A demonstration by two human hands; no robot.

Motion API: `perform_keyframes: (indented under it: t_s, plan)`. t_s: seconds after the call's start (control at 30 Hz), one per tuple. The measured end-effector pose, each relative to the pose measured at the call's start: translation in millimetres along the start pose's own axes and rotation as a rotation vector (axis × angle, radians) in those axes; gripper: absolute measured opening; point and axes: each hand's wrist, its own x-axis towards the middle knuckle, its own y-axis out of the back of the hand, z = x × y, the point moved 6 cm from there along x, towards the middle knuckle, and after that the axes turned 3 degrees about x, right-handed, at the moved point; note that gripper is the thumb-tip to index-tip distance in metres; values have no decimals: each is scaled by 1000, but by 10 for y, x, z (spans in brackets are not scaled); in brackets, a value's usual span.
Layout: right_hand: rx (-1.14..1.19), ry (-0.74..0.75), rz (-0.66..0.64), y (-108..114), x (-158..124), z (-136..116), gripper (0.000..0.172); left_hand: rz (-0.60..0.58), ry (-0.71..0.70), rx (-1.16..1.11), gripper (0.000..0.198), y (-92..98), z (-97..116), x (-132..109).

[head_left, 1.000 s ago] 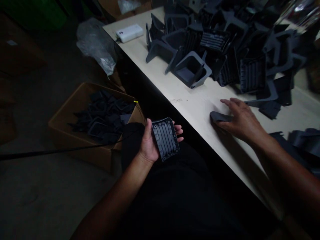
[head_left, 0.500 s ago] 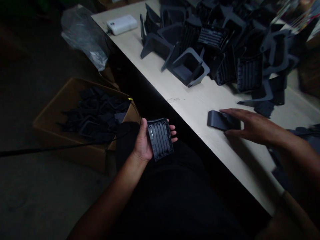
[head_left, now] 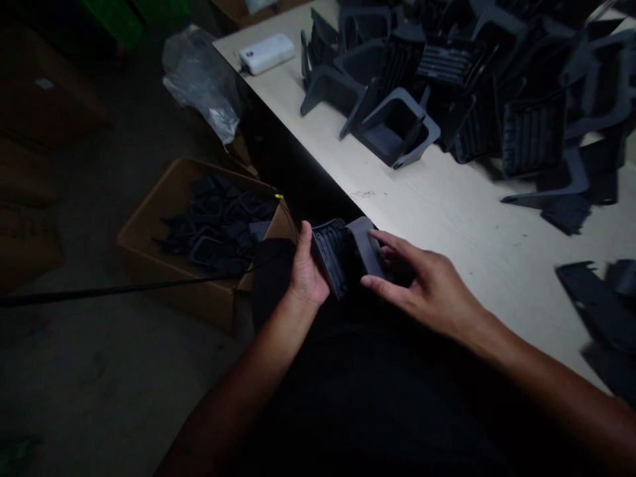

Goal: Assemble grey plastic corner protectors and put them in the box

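My left hand [head_left: 309, 271] grips a dark ribbed plastic panel [head_left: 330, 257], its ribbed side turned towards the right. Close beside it, my right hand [head_left: 422, 275] holds a smooth grey plastic cover [head_left: 368, 246] between thumb and fingers. The two parts are side by side over my lap at the table's edge; whether they touch is hard to tell in the dark. Some fingers of both hands are hidden behind the parts.
On the pale table [head_left: 427, 205] lies a heap of dark plastic frames [head_left: 397, 126], with more flat parts [head_left: 596, 305] at the right. A white device [head_left: 267, 53] sits at the far corner. A cardboard box [head_left: 173, 291] of dark parts stands left, near a clear plastic bag [head_left: 199, 79].
My right hand has lifted the smooth grey cover off the table and brought it left beside the ribbed panel. My left hand has turned the panel towards it.
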Motion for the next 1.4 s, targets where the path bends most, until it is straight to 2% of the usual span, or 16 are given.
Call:
perform_keyframes:
  t_s: [0.13, 0.27, 0.43, 0.73, 0.9, 1.0, 1.13, 1.2, 1.3, 1.4]
  plan:
    - [-93, 67, 19, -231, 45, -88, 72, 35, -56, 49, 66, -19, 28, -13]
    - [-103, 83, 36, -329, 91, -129, 70, 16, -38, 81, 71, -40, 9, -44]
    - [-108, 80, 8, -443, 117, -146, 68, 56, 4, 90, 66, 9, -15, -60]
    - [-140, 78, -2, -497, 146, -134, 68, 154, -89, 190, 61, 25, 11, -57]
    - [-113, 103, 13, -443, 178, -213, 69, 113, -98, 182, 62, -70, 109, -73]
    - [15, 105, 76, -394, 213, -192, 67, 54, -155, 184, 57, -142, 195, -114]
    - [413, 50, 210, -352, 317, -77, 55, -37, -186, 194, 55, -220, 192, -145]
    - [574, 34, 230, -362, 380, -46, 46, -61, -180, 206, 57, -237, 148, -145]
    - [739, -19, 138, -421, 452, -34, 39, -100, -192, 247, 57, -276, 100, -162]
    - [919, -124, 4, -498, 455, -11, 42, -164, -194, 295, 57, -353, 111, -200]
